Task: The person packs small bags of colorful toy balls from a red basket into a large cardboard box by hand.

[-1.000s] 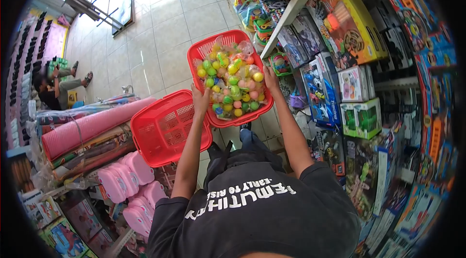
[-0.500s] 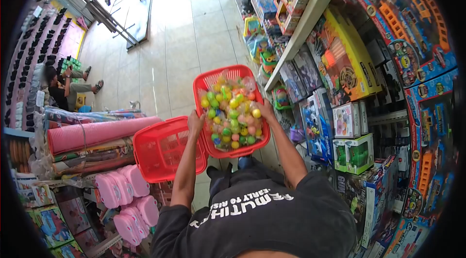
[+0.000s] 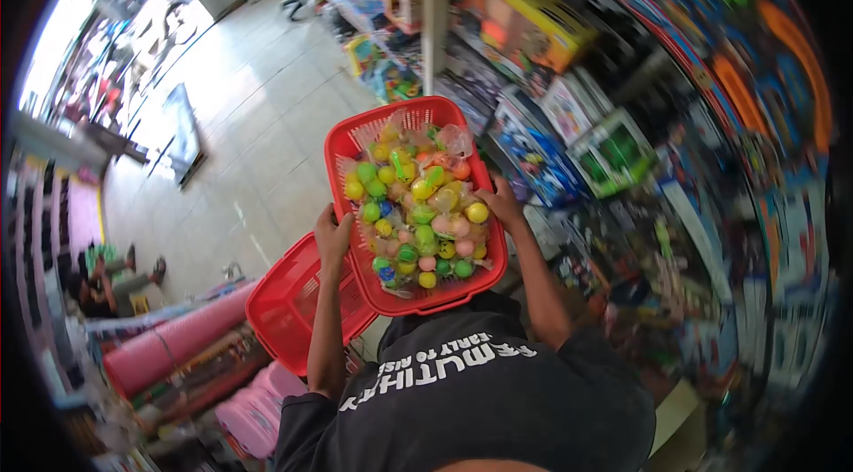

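A red plastic basket (image 3: 345, 130) is carried in front of my body, its near end close to my shirt. Inside lies a heap of small colourful balls (image 3: 425, 214) in clear plastic bags, mostly yellow, green and pink. My left hand (image 3: 333, 239) grips the left rim, thumb up. On the opposite side my right hand (image 3: 503, 205) is closed on the right rim. Below my left forearm, a second red basket or lid (image 3: 289, 308) with a slotted surface is partly covered by that arm.
At right, shelves hold boxed toys, among them a yellow box (image 3: 524, 14) and a green-framed box (image 3: 613, 152). Pink rolls (image 3: 182, 339) and pink cases (image 3: 262, 414) stand at lower left. Tiled floor (image 3: 258, 81) runs toward the doorway. A person (image 3: 102, 285) sits at far left.
The view has turned to the right, so the shelves and floor appear rotated and blurred. The filled basket looks nearer my body, still held by both hands.
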`<state>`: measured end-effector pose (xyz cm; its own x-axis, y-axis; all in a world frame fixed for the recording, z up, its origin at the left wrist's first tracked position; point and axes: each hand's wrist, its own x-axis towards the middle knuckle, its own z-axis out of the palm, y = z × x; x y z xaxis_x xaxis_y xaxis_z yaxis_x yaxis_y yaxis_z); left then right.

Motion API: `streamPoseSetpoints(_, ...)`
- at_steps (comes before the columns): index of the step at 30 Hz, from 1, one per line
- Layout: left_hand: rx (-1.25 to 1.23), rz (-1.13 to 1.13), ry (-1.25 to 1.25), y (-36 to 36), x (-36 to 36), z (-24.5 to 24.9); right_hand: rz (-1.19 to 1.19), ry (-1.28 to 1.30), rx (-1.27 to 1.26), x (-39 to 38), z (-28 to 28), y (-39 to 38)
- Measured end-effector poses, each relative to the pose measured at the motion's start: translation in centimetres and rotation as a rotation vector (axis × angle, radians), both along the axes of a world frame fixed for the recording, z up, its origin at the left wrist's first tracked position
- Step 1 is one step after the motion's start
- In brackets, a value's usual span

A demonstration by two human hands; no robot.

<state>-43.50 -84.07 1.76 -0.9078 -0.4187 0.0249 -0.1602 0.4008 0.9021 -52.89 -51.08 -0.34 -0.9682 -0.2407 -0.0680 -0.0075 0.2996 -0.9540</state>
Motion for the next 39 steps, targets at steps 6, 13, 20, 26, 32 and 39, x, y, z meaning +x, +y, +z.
streamPoseSetpoints(6,0.087,-0.313,0.014,2.8,-0.3,2.0,-0.457,-0.139,-0.451,12.3,1.8,2.1)
streamPoseSetpoints(13,0.15,-0.632,-0.01,7.5,0.5,-1.2,-0.803,-0.064,-0.416,24.8,0.7,4.9)
streamPoseSetpoints(20,0.102,-0.908,0.009,16.9,1.7,-0.7,-1.064,0.045,-0.516,34.2,2.0,8.1)
streamPoseSetpoints(26,0.116,-1.075,0.062,25.6,3.9,-0.5,-1.231,0.109,-0.497,39.9,1.5,12.5)
streamPoseSetpoints(32,0.085,-1.111,0.032,33.2,8.7,-0.8,-1.302,0.127,-0.578,45.3,-1.0,18.2)
streamPoseSetpoints(39,0.0,-1.063,0.028,40.5,13.8,-4.9,-1.279,0.018,-0.619,50.4,-4.0,26.3)
